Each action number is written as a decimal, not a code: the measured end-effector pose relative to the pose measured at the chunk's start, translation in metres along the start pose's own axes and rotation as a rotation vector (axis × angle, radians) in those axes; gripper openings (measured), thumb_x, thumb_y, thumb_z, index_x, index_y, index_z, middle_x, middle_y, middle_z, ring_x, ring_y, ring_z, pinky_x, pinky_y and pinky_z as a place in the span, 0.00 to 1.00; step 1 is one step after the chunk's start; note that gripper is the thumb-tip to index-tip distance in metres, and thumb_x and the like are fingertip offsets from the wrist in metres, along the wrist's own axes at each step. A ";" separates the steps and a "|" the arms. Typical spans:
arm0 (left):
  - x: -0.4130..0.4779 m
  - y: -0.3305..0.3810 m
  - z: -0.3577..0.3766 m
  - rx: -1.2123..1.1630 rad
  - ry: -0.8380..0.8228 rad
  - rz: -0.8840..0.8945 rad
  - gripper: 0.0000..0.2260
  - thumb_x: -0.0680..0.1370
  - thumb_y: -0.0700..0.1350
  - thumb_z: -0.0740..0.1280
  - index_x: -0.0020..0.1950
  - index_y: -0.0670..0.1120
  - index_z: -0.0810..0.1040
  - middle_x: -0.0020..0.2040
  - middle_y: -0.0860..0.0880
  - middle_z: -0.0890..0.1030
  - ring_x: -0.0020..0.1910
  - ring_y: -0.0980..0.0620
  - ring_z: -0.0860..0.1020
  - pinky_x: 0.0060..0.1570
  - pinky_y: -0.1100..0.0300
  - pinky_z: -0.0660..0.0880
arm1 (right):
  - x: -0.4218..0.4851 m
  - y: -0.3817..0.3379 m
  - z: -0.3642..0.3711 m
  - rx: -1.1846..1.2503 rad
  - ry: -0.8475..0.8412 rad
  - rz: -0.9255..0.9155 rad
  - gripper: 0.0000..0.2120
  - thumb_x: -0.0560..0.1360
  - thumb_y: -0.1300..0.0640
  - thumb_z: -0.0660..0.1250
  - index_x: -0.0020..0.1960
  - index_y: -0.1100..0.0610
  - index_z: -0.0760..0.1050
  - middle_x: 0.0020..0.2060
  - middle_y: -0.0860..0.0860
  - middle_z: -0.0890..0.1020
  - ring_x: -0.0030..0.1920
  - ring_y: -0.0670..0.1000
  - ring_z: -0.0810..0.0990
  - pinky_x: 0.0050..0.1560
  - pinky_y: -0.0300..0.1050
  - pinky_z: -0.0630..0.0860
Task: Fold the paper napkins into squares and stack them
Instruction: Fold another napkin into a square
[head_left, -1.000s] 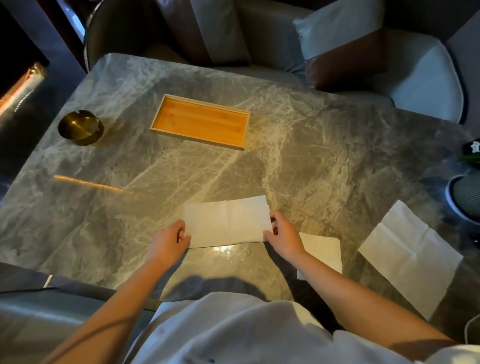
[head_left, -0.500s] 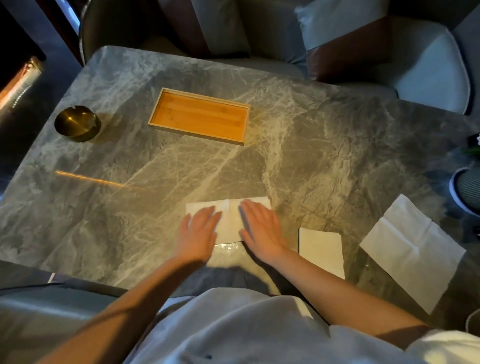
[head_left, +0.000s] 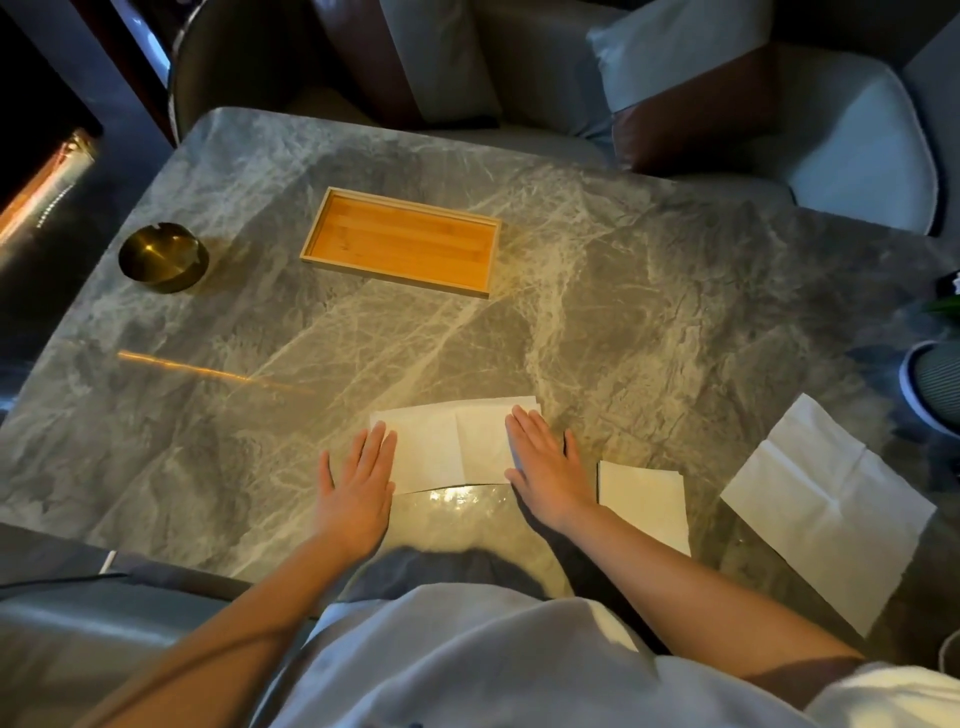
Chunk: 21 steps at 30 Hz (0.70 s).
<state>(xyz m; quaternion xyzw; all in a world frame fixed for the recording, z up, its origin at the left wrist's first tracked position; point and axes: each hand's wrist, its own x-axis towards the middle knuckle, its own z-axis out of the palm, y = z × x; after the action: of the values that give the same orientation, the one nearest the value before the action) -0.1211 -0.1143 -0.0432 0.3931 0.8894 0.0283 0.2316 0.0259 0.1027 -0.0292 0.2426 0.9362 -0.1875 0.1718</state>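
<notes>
Here, in the head view, the step in hand looks like flattening the first fold. A half-folded napkin (head_left: 447, 447) lies as a long rectangle on the marble surface (head_left: 623, 322), close to the near edge and straight in front of the person. A faint crease runs across its middle.

The left hand (head_left: 356, 483) lies flat with straight, spread fingers (head_left: 382, 441). Only their tips reach onto the napkin's left end, and the palm rests on the bare surface. The right hand (head_left: 545, 467) is flat too, fingers (head_left: 524, 431) straight and together, pressing down the napkin's right end. Neither hand grips anything; both are simply pressing.

Just beside the right wrist lies a folded square (head_left: 644, 501), the one finished piece I can see, so the stack seems barely begun. Further right, well apart from it, an unfolded napkin (head_left: 826, 509) waits, spread flat and turned at an angle, with its old creases showing.

By my judgement the next move is to pinch one short end of the rectangle and carry it over to meet the other along the middle crease. The edges need to line up before the fold is pressed, since thin paper shifts easily. The finished square would then go onto the folded one to the right.

A wooden tray (head_left: 405, 244) and a brass ashtray (head_left: 163, 257) sit at the far side, untouched.
</notes>
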 end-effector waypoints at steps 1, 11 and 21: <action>0.001 0.006 -0.002 -0.041 0.027 -0.022 0.26 0.81 0.47 0.48 0.77 0.47 0.42 0.78 0.47 0.38 0.77 0.46 0.39 0.73 0.38 0.41 | 0.000 0.000 -0.001 0.021 0.016 0.006 0.31 0.81 0.51 0.56 0.78 0.52 0.43 0.78 0.46 0.43 0.77 0.48 0.40 0.75 0.60 0.43; 0.023 0.036 -0.016 -0.173 0.138 0.191 0.23 0.76 0.43 0.60 0.71 0.50 0.64 0.71 0.50 0.69 0.68 0.47 0.67 0.68 0.50 0.61 | -0.010 -0.014 -0.005 0.209 0.100 0.011 0.17 0.79 0.49 0.58 0.67 0.49 0.68 0.61 0.48 0.76 0.59 0.51 0.75 0.62 0.52 0.67; 0.029 0.025 -0.011 0.006 0.118 0.269 0.24 0.76 0.37 0.59 0.73 0.48 0.64 0.72 0.48 0.68 0.68 0.44 0.66 0.71 0.47 0.58 | -0.023 -0.008 0.005 0.077 0.061 -0.209 0.17 0.71 0.50 0.66 0.59 0.47 0.71 0.51 0.45 0.72 0.55 0.48 0.71 0.55 0.46 0.65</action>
<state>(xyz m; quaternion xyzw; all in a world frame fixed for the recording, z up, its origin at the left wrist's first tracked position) -0.1260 -0.0751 -0.0385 0.5072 0.8407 0.0796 0.1721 0.0422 0.0846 -0.0219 0.1555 0.9534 -0.2326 0.1131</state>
